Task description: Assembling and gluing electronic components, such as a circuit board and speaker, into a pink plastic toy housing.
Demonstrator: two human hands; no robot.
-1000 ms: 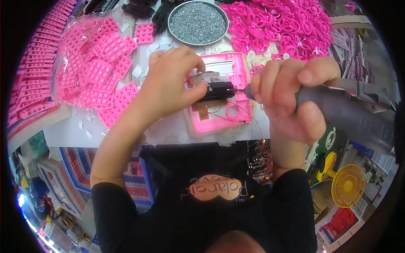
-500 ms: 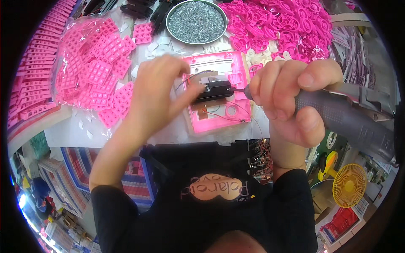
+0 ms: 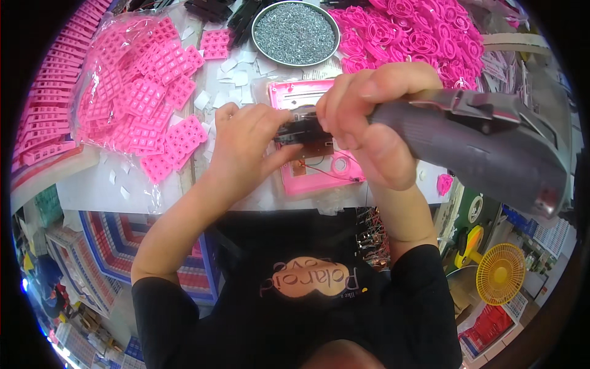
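A pink plastic case point(image 3: 301, 183), with wires and a brown board inside, lies on the table in front of me. Over it sits a black plastic mechanism point(image 3: 299, 131), whose left end is between the thumb and fingers of my left hand point(image 3: 243, 147). My right hand point(image 3: 372, 126) is closed around a dark grey electric screwdriver point(image 3: 479, 144), tilted with its rear toward the right. Its tip is hidden behind my right fingers, which are close against the mechanism's right end. Whether the bit touches a screw cannot be seen.
A round dish point(image 3: 296, 64) of small screws stands at the back. Pink keypads point(image 3: 144, 101) fill a clear bag at the left, and pink rings point(image 3: 412, 34) are heaped at the back right. White paper bits point(image 3: 236, 71) lie between. A yellow fan point(image 3: 501, 273) stands at the lower right.
My right hand has moved left with the screwdriver, up to the black mechanism. My left hand, blurred before, now pinches the mechanism's left end. The view has shifted slightly.
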